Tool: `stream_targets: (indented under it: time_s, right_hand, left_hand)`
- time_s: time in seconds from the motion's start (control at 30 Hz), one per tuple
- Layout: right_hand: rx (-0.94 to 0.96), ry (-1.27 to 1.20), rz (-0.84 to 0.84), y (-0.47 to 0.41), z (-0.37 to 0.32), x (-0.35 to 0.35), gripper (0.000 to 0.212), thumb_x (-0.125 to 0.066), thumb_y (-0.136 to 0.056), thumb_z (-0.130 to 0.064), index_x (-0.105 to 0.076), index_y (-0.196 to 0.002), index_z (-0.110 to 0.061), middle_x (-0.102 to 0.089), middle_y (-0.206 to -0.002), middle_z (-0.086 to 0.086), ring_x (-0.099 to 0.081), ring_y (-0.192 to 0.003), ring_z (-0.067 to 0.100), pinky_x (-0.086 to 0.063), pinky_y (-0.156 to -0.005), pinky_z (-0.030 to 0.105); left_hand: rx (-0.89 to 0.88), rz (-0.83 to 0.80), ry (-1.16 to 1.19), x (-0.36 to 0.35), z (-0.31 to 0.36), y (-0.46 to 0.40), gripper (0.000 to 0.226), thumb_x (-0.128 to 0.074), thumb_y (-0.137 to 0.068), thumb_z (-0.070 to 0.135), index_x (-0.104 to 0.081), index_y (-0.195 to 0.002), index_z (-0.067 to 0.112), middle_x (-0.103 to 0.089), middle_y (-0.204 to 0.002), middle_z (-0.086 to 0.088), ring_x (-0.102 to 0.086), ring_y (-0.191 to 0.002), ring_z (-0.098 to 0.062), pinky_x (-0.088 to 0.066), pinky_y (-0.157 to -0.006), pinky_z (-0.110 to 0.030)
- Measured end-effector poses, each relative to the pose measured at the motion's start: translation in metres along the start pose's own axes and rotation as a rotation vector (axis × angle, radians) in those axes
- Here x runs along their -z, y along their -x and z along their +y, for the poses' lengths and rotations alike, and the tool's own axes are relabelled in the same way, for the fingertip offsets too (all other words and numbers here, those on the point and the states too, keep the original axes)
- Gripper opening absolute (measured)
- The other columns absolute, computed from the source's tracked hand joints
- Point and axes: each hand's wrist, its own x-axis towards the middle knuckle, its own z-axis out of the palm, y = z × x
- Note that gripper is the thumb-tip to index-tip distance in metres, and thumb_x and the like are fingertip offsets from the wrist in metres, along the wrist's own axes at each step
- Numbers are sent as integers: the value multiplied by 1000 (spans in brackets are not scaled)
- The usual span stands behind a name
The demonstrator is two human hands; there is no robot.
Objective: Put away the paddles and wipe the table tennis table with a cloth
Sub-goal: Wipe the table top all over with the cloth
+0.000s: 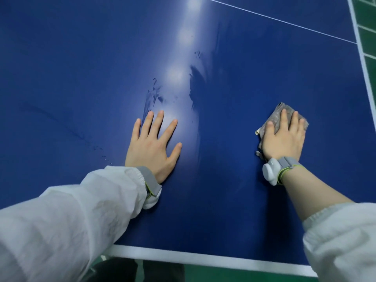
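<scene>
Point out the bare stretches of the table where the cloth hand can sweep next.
Open blue table lies left of the left hand, and beyond both hands up to the thin white line. A narrower strip runs between the hands. Crowded only under the right hand pressing the cloth.

Setting: indoor sports hall or games room. Evidence: blue table tennis table (81,58) with white edge lines; green floor (368,27) marked with white lines beyond the table's far-right edge.

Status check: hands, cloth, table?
Left hand flat on table, empty. Right hand pressing cloth flat. Wet streaks ahead. No paddles visible.
</scene>
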Motion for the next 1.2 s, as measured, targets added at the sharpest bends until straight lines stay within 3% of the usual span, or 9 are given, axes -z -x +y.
stream_targets:
  time_s: [0.13, 0.3, 0.43, 0.6, 0.7, 0.87, 1.03, 1.2]
  right_hand:
    - [67, 74, 2, 51, -23, -10, 60, -28, -103, -46, -16, -158, -24, -6, -165, 8, 1, -152, 26, 1, -123, 42]
    - [226, 60, 9, 176, -72, -29, 64, -25, -97, -48, -24, -156, -21, -15, -164, 10, -9, -151, 32, -6, -123, 45]
    - [296, 65, 6, 260, -107, -40, 64, -31, -95, -46, -31, -154, -19, -20, -162, 12, -12, -150, 34, -13, -121, 48]
    - [319, 91, -35, 323, -123, -50, 61, -33, -98, -44, -31, -154, -20, -19, -163, 10, -9, -151, 31, -15, -120, 48]
    - [270, 120, -53, 323, -129, -51, 61, -29, -99, -46, -26, -155, -23, -16, -164, 8, -7, -152, 30, -11, -120, 46]
    - [230, 95, -36, 280, -148, -52, 60, -27, -99, -47, -25, -155, -25, -15, -164, 7, -6, -151, 28, -5, -121, 44]
    - [231, 30, -65, 207, -173, -49, 63, -17, -97, -52, -14, -156, -31, -1, -166, 0, 8, -152, 20, 2, -123, 41]
    - [264, -12, -23, 119, -192, -45, 58, -30, -99, -47, -25, -154, -28, -7, -165, 0, 2, -152, 20, 1, -123, 40]
  left_hand:
    - [1, -22, -8, 1, -1, -2, 63, -23, -96, 58, -23, -154, 35, -12, -165, -3, -3, -152, -24, -2, -122, -47]
    - [-44, -99, 55, 10, -6, 4, 59, -23, -100, 54, -17, -155, 35, -2, -166, -2, 6, -152, -22, 7, -122, -45]
    - [-121, -142, 201, 30, -35, 10, 56, -29, -101, 49, -24, -155, 33, -7, -165, 0, 0, -152, -19, 6, -122, -42]
    - [-107, -107, 141, 39, -99, 22, 56, -30, -102, 46, -25, -155, 30, -13, -165, -2, -7, -152, -20, 3, -122, -43]
    - [-166, -89, 78, 44, -122, 12, 57, -26, -100, 47, -28, -154, 28, -19, -163, -3, -12, -151, -22, 1, -122, -45]
    - [-43, -51, 80, 49, -126, -29, 58, -30, -100, 48, -23, -155, 29, -10, -165, -3, -3, -152, -22, 2, -122, -46]
    - [-8, -22, 31, 48, -125, -83, 60, -27, -100, 52, -21, -155, 30, -7, -165, -4, 0, -152, -23, 3, -122, -48]
    - [109, -34, 4, 33, -117, -117, 62, -20, -99, 55, -17, -156, 32, -5, -166, -2, 4, -152, -22, 5, -122, -48]
